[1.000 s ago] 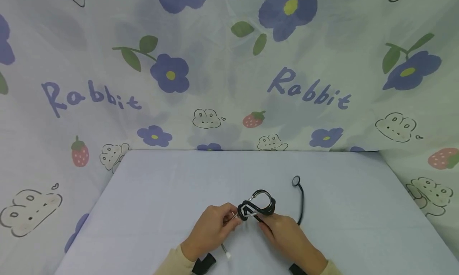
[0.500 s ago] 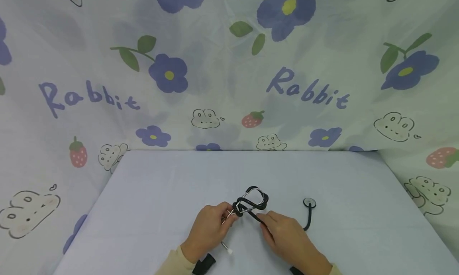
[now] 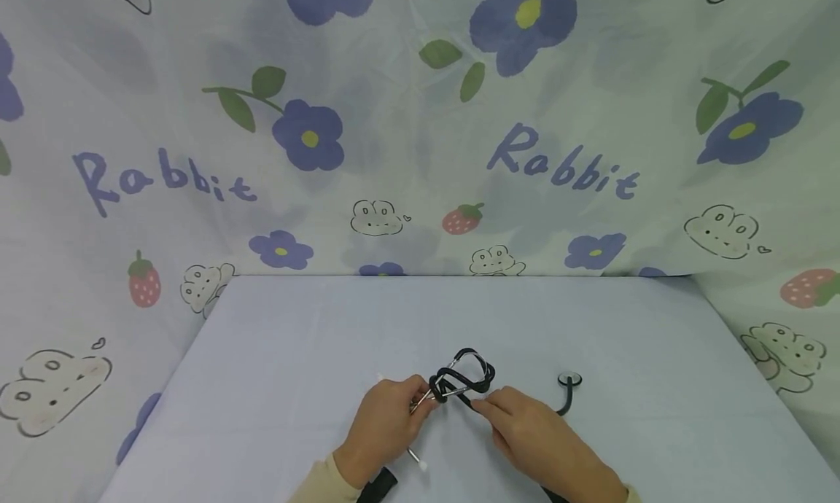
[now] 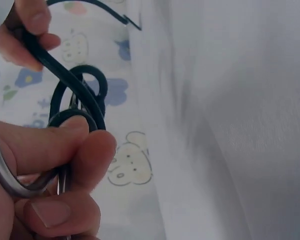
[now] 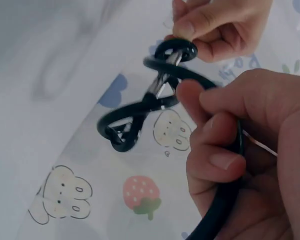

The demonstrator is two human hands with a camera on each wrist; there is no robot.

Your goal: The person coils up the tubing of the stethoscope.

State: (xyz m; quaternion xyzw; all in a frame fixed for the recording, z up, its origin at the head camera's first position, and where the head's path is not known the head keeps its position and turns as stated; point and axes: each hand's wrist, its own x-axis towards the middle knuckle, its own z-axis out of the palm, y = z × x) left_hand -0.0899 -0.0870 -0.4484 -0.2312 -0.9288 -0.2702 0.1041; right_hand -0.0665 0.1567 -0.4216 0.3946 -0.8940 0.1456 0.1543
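Note:
A stethoscope's black tubing (image 3: pixel 485 383) is looped around its metal ear tubes (image 3: pixel 454 391) above the table. My left hand (image 3: pixel 386 420) pinches the ear tubes and the near end of the loop between thumb and fingers. To its right, my right hand (image 3: pixel 539 436) grips the loose length of tubing (image 5: pixel 222 207), with its fingers curled round it. The round chest piece (image 3: pixel 569 379) hangs beyond the right hand at the tubing's end. A white ear tip (image 3: pixel 422 466) sticks out below the left hand. The palms hide parts of the tubing and ear tubes.
A white-covered table (image 3: pixel 295 342) lies under both hands. Behind it hangs a patterned curtain (image 3: pixel 407 124) with flowers and rabbits. Dark wrist straps (image 3: pixel 378 484) show at the lower edge.
The looped bundle has shifted slightly left, rising and then dipping. The chest piece has swung right and lower. My right hand has drifted a little right, still gripping the tubing.

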